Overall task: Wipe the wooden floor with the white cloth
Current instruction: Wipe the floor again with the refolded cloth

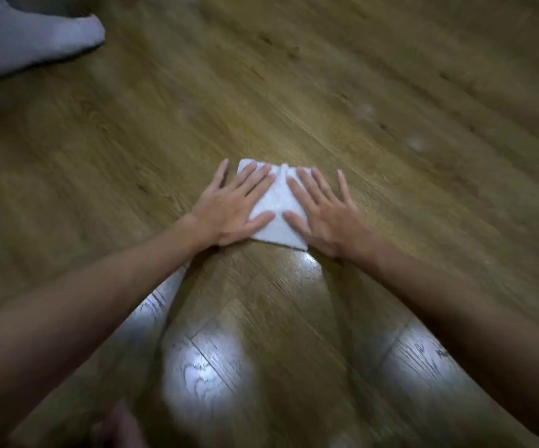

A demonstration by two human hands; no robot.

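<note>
Near the middle of the frame, a folded white cloth (277, 206) lies flat on the wooden floor (326, 76), and both hands press down on it. Left hand (232, 206) covers the cloth's left part, its fingers straight and spread, the thumb lying across the lower white edge and the outermost finger resting on bare wood just beside the cloth. Right hand (321, 215) mirrors it on the cloth's right part, fingers likewise straight and fanned toward the top of the frame, thumb pointing inward so that the two thumb tips sit close together but apart. Neither grip curls round the fabric; both are flat and open, palms down. A strip of cloth shows between the hands, slightly wrinkled near its upper edge, and its lower right corner juts out below the right thumb. Bare forearms run from the lower corners up to the hands. Below the cloth the planks shine with bright white patches of reflected light. At the upper left of the frame a foot in a pale sock (32, 37) rests on the floor, well apart from the cloth. Everything is somewhat blurred.
</note>
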